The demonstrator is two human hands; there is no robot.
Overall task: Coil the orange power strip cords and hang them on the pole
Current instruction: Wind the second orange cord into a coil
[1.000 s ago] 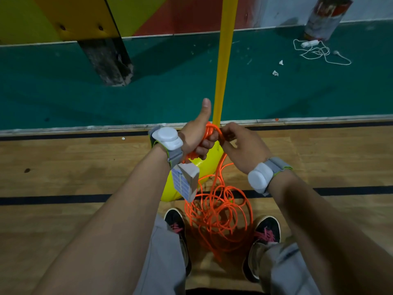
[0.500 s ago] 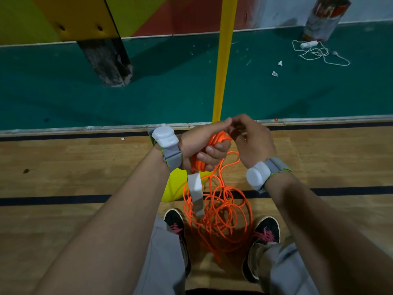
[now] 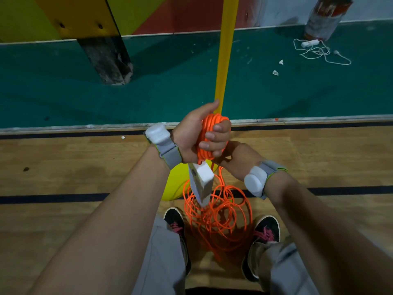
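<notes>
The wooden floor (image 3: 63,167) fills the lower part of the view, and a green floor strip (image 3: 63,92) lies behind it, up to the painted wall. The yellow pole (image 3: 225,60) stands upright at the border of the two, on a round yellow base (image 3: 176,184). Most of the orange cord (image 3: 223,220) lies in loose loops on the wooden floor, between the person's two shoes and just beside the base. The white power strip (image 3: 202,184) hangs tilted under the left hand (image 3: 191,133). This hand has its fingers curled around a small tight coil (image 3: 209,124) of the cord, in front of the pole. The right hand (image 3: 238,160) is directly below, touching the coil; its fingertips are hidden, so I cannot tell if it pinches the cord. Far back at the right, a second white strip (image 3: 309,43) lies on the green floor.
</notes>
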